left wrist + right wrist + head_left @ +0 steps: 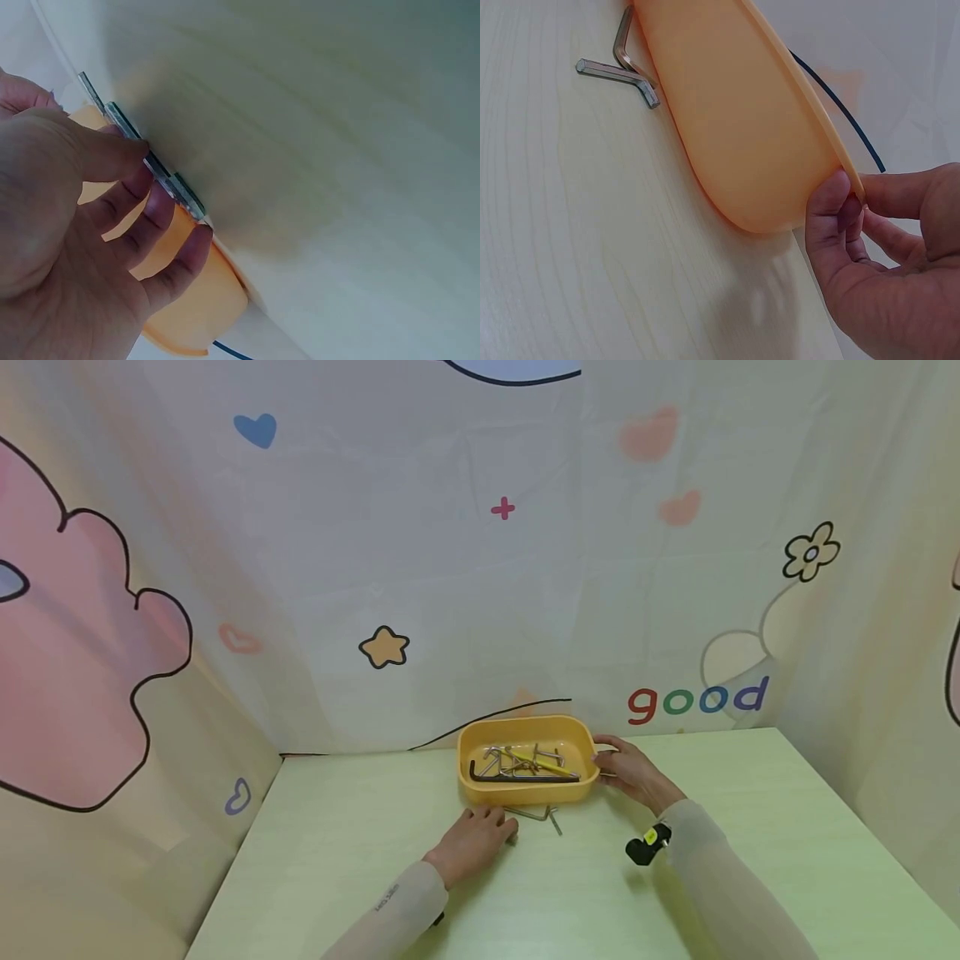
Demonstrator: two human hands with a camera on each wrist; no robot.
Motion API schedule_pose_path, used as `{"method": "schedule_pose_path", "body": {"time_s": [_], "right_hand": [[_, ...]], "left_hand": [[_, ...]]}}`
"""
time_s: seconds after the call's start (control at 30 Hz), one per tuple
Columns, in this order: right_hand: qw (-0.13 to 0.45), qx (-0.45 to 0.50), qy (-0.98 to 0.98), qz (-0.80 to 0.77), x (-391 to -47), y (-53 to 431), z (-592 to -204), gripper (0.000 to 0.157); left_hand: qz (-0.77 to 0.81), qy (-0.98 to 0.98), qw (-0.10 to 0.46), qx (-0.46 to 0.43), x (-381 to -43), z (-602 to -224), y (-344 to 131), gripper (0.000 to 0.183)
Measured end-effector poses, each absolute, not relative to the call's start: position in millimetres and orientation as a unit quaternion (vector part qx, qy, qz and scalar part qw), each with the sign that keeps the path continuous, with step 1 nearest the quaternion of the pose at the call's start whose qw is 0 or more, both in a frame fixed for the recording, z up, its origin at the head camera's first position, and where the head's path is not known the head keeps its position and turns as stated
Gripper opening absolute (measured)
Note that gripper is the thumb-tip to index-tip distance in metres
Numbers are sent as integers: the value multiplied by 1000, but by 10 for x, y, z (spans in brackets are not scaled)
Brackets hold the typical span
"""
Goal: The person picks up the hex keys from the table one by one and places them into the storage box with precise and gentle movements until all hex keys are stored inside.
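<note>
A yellow plastic bin (pixel 480 791) stands at the back of the table with several hex keys inside, among them a long black hex key (pixel 517 779) and one with a yellow part (pixel 536 762). My right hand (pixel 630 772) pinches the bin's right-hand rim between thumb and fingers. In front of the bin, my left hand (pixel 472 843) reaches low over the tabletop; its thumb and fingertips pinch a silver hex key (pixel 124 120) in the left wrist view. Just right of it, a short hex key (pixel 555 821) lies on the table, beside a longer hex key (pixel 528 814).
The pale green table (pixel 337 860) meets a printed cloth backdrop (pixel 450 568) right behind the bin. More cloth hangs along both sides. A black wrist device (pixel 647 845) hangs at the right sleeve.
</note>
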State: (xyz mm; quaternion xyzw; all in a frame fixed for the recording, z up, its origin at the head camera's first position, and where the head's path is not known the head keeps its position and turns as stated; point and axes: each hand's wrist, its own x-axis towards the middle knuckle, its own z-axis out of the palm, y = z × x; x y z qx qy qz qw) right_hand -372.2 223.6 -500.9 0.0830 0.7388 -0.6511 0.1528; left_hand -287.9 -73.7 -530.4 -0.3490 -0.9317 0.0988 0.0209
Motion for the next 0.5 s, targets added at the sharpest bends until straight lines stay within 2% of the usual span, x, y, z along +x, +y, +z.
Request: {"method": "schedule_pose_path", "body": {"time_s": [0.5], "right_hand": [[152, 80, 738, -653, -3748, 2244, -5040, 53]], "left_hand": [[107, -931, 19, -350, -2857, -5293, -714, 16]]}}
